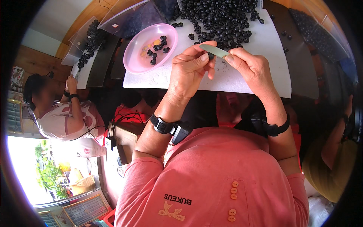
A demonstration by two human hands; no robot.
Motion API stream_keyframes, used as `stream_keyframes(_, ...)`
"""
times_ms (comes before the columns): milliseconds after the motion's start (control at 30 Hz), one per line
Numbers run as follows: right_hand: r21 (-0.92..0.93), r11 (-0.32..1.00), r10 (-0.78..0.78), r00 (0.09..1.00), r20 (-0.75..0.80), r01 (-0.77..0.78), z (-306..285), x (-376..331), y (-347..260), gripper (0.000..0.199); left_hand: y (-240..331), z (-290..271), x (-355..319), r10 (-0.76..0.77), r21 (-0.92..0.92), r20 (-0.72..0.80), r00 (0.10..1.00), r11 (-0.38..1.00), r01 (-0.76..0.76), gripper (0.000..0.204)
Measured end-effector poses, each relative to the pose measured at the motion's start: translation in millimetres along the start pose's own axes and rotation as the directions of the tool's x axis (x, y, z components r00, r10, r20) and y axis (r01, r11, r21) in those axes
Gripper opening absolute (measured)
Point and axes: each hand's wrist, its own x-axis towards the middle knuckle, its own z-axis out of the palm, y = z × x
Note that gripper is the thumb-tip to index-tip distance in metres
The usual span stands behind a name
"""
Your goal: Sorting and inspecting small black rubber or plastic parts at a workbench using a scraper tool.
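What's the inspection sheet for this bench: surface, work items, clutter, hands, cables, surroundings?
Surface: flat white sheet on a dark table.
Work items: small round black piece and thin pale-green strip, both in hand; heap of round black pieces at the sheet's far side.
Clutter: shallow round pink bowl holding a few black pieces.
Hands: left hand pinches the small piece; right hand grips the strip's right end.
Cables: thin black cables bunched below the table's left side.
Surroundings: seated co-worker at left; another person at right, partly in shadow.
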Motion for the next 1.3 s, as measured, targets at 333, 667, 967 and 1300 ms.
stream_keyframes(333, 0.017, 0.999, -0.032, 0.999, 0.015, 0.032, -0.5, 0.8, 1.7, 0.023, -3.0, 3.4, -2.3, 0.029, 0.004, -0.043, 0.999, 1.0, -0.029, 0.025)
stream_keyframes(667, 0.196, 0.969, 0.134, 0.986, 0.103, -0.152, -11.5, 1.6, -3.2, 0.023, -5.8, 7.4, -2.4, 0.034, -0.03, -0.025, 0.999, 0.999, -0.035, 0.027)
stream_keyframes(967, 0.246, 0.948, 0.183, 0.979, 0.092, -0.2, -11.3, 0.6, -7.8, 0.025, 0.0, 8.3, -3.0, 0.027, -0.029, 0.015, 1.0, 0.999, -0.027, 0.033)
stream_keyframes(1300, 0.188, 0.968, 0.141, 0.981, 0.131, -0.164, -8.4, -0.1, -8.2, 0.023, 1.6, 6.7, -8.8, 0.036, 0.069, -0.048, 0.998, 0.997, -0.033, 0.023)
